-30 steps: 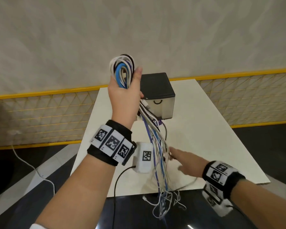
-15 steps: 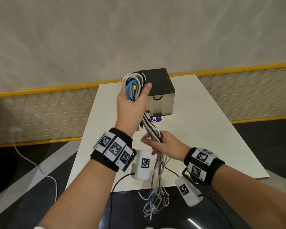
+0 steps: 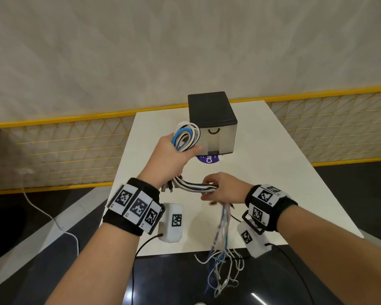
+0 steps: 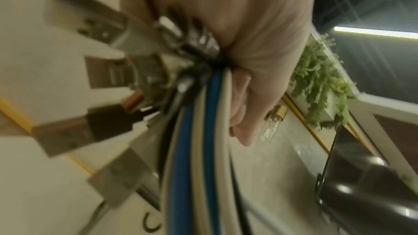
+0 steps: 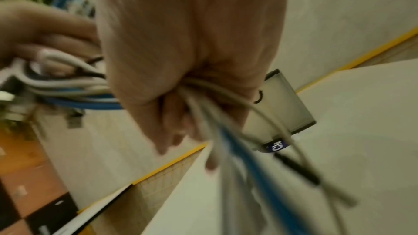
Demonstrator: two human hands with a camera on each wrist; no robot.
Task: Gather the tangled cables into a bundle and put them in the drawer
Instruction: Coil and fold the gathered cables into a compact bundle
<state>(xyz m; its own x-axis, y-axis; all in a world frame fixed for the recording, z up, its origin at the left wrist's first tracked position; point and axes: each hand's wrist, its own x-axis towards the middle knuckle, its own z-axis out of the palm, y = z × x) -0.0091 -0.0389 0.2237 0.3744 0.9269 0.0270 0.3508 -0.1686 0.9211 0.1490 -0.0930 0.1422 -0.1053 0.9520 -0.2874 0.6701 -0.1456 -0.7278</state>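
Cables [image 3: 186, 138]: looped top held in air just in front of the drawer box [image 3: 212, 122], loose ends hanging below the near table [image 3: 284, 172] edge. Left hand [image 3: 169, 159] fingers wrapped round the loops. Right hand [image 3: 223, 188] fingers closed round the strands, nearer than the box.

A white rectangular tabletop [image 3: 273, 172] stands against a pale textured wall [image 3: 185, 45] edged by a yellow-framed mesh panel [image 3: 64, 146], with glossy black floor [image 3: 174, 282] and trailing green foliage [image 4: 316, 81] nearby.
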